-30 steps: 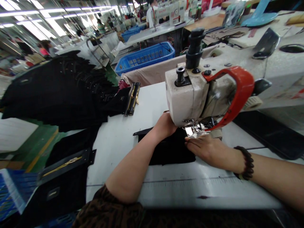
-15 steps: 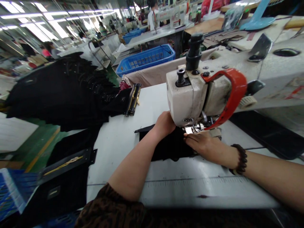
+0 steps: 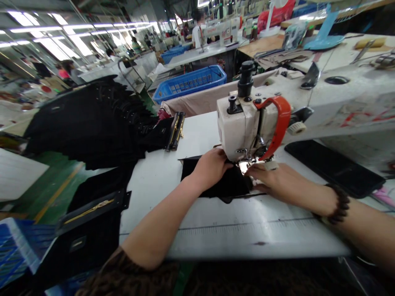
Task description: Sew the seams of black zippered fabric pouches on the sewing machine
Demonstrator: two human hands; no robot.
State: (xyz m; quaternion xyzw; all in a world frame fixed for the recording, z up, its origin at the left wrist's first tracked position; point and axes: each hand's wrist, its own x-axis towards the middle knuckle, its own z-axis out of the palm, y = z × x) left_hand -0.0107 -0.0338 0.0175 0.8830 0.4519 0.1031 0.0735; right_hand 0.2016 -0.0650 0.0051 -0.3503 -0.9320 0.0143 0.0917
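A piece of black fabric (image 3: 226, 185) lies on the white sewing table under the head of a sewing machine (image 3: 234, 127). My left hand (image 3: 211, 168) rests on its far side, left of the needle area, with fingers bent and thumb on the cloth. At the right edge, close to the lit presser foot (image 3: 243, 166), my right hand (image 3: 273, 179) pinches the fabric between thumb and fingers. The fingertips of the left hand are partly hidden by the machine head.
Black pieces with gold zippers (image 3: 175, 131) lie left on the table, beside a big stack of black panels (image 3: 83, 119). A blue basket (image 3: 191, 84) stands behind. Right of the needle lies a flat black object (image 3: 333, 166). An orange guard (image 3: 279, 123) curves over the machine head.
My left hand has drawn back from the machine head, showing more fingers and the thumb. My right hand has shifted a little right. The fabric has turned slightly; the view has shifted too.
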